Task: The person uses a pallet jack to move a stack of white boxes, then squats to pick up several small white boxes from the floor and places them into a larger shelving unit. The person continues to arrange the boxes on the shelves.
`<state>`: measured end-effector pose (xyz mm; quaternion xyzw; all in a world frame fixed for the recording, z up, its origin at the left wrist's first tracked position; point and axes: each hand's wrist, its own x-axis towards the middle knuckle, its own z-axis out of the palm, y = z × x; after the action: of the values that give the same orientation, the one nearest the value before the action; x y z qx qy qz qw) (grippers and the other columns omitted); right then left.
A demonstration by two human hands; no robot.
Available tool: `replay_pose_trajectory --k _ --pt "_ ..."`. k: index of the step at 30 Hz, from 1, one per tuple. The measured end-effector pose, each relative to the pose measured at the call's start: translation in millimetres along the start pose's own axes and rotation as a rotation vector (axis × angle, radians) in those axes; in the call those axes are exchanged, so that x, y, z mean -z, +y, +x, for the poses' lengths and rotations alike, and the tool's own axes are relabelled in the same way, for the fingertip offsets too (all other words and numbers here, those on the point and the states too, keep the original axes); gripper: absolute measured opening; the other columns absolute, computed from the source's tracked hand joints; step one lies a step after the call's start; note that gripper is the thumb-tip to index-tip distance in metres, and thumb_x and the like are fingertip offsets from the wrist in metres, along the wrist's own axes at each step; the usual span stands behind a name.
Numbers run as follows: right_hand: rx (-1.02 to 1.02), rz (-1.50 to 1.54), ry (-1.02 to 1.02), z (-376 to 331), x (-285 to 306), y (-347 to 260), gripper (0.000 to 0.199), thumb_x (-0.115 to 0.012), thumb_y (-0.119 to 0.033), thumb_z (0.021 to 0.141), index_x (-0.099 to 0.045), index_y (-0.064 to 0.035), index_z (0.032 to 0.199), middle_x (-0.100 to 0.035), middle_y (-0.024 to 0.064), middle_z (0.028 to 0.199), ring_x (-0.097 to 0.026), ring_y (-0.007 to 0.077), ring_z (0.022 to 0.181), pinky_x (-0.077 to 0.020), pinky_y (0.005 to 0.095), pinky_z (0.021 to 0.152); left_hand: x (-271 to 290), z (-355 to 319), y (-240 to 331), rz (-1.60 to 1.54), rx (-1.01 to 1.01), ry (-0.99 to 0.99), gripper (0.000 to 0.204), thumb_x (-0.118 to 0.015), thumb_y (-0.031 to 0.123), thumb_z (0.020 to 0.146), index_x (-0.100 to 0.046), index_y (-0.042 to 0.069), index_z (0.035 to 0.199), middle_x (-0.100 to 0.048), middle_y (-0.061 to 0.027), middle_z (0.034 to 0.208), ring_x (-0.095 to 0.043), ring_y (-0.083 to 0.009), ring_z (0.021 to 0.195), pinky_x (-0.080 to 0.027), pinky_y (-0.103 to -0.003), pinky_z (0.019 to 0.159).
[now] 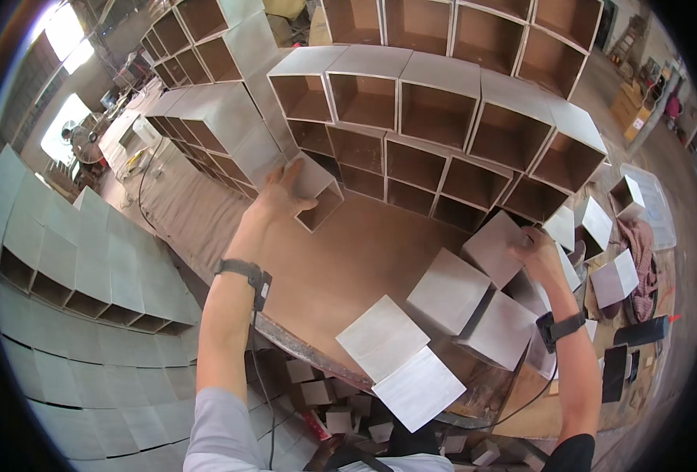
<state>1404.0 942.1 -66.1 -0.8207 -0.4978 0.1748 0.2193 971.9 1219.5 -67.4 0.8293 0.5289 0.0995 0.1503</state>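
Our left hand (pixel 281 193) grips an open-fronted grey cube box (pixel 317 193), hollow and brown inside, held tilted over the brown worktop (pixel 348 259) just before the stacked cube boxes (pixel 435 110), all hollow. Our right hand (pixel 535 250) clasps another grey cube box (pixel 496 245) among loose ones.

On the counter (pixel 348 259) a single open box (pixel 317 193) lies toward the far left, with the left hand (pixel 281 193) on it. Behind it, along the counter's far side, stands a stack of open boxes (pixel 435 134), their openings facing the person. To the right, near the counter's edge, a cluster of closed boxes (pixel 474 303) sits close together, and the right hand (pixel 533 252) rests on the farthest of them. Two flat panels (pixel 399 362) lie at the near edge, one overlapping the other. Left of the counter, another row of boxes (pixel 81 259) runs alongside.
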Motion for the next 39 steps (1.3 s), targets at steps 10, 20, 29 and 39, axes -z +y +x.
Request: replay_pose_trajectory --k 10,20,29,39 --pt "-0.052 0.165 0.199 -16.3 -20.7 -2.5 0.059 -0.062 -0.007 0.077 -0.047 0.0065 0.133 -0.055 0.0273 0.126 -0.052 0.0371 0.121 -0.0418 0.0375 0.1 -50.5 -14.2 -36.7 -0.198 -0.001 0.439 0.077 -0.063 0.001 0.077 -0.034 0.015 0.146 -0.038 -0.0248 0.144 -0.037 -0.0401 0.132 -0.034 -0.043 0.109" --pt "-0.089 0.967 0.26 -6.3 -6.3 -10.7 0.045 -0.055 0.007 0.072 -0.061 0.0069 0.116 -0.062 0.0143 0.11 -0.059 0.0218 0.1 -0.0454 0.0303 0.087 -73.0 4.9 -58.0 -0.269 -0.058 0.658 0.065 -0.063 0.003 0.079 -0.041 0.008 0.141 -0.052 -0.0233 0.131 -0.051 -0.0404 0.118 -0.043 -0.044 0.097" --pt "0.145 1.233 0.259 -41.6 58.1 -104.4 0.04 -0.053 0.009 0.074 -0.065 0.0032 0.111 -0.064 0.0089 0.104 -0.059 0.0141 0.091 -0.0475 0.0258 0.082 -10.1 -139.3 136.6 -0.629 -0.175 0.049 0.064 -0.07 0.019 0.081 -0.043 0.0 0.137 -0.046 -0.0208 0.137 -0.044 -0.0305 0.128 -0.038 -0.04 0.105" --pt "0.069 1.232 0.056 53.0 -106.9 -223.0 0.035 -0.056 0.004 0.075 -0.065 0.0035 0.109 -0.064 0.0111 0.105 -0.059 0.0173 0.095 -0.0456 0.0267 0.083 -29.3 -87.5 98.1 -1.004 0.148 0.209 0.053 -0.062 0.013 0.09 -0.042 -0.006 0.135 -0.054 -0.0211 0.128 -0.055 -0.028 0.115 -0.043 -0.034 0.098"
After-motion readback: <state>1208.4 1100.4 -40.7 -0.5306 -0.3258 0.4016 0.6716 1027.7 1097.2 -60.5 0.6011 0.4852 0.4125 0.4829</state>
